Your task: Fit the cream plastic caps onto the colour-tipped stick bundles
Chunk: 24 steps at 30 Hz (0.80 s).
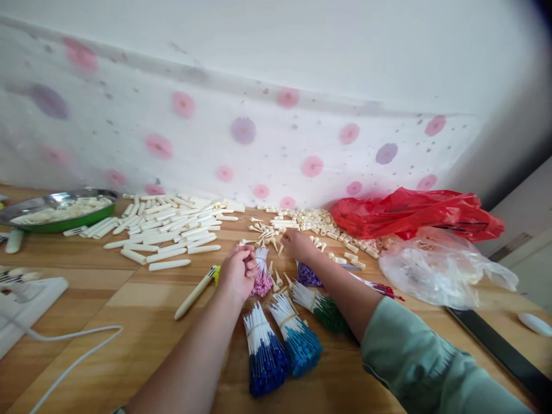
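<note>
My left hand (238,271) is closed, its fingers pinched on a thin piece beside the pink refill bundle (261,275) on the wooden table (142,310). My right hand (296,242) reaches further back, its fingers curled down onto small cream tip pieces (264,232); what they hold I cannot make out. Rubber-banded refill bundles lie under my forearms: dark blue (263,351), light blue (297,336), green (321,306) and purple (307,275). A cream pen with a yellow-green end (196,292) lies left of my left hand.
A heap of cream pen barrels (168,227) lies at back left beside a green-rimmed metal tray (56,210). Small cream spring parts (328,227) spread toward a red plastic bag (414,214) and a clear bag (440,265). A white cable (73,339) runs at left.
</note>
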Tool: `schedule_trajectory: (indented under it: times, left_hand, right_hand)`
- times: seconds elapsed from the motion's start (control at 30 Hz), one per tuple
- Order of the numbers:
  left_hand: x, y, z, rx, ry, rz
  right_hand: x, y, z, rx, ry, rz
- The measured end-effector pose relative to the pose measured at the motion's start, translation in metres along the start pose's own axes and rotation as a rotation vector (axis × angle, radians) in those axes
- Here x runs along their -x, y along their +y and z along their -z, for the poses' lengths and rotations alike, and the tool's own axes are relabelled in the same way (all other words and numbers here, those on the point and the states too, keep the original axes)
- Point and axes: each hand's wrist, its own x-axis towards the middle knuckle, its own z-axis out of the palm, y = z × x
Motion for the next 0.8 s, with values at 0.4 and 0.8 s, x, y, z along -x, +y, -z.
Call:
schedule_trajectory:
  times: [0.4,0.8]
  left_hand:
    - [0.016,-0.018,-0.011,-0.008,-0.139,0.130]
    - [0.016,-0.018,-0.009,-0.185,-0.162,0.058]
  right_hand:
    - [0.048,-0.014,-0.005,0.005,0.128,0.191]
    - [0.041,-0.022,-0.024,0.002,0.122,0.254]
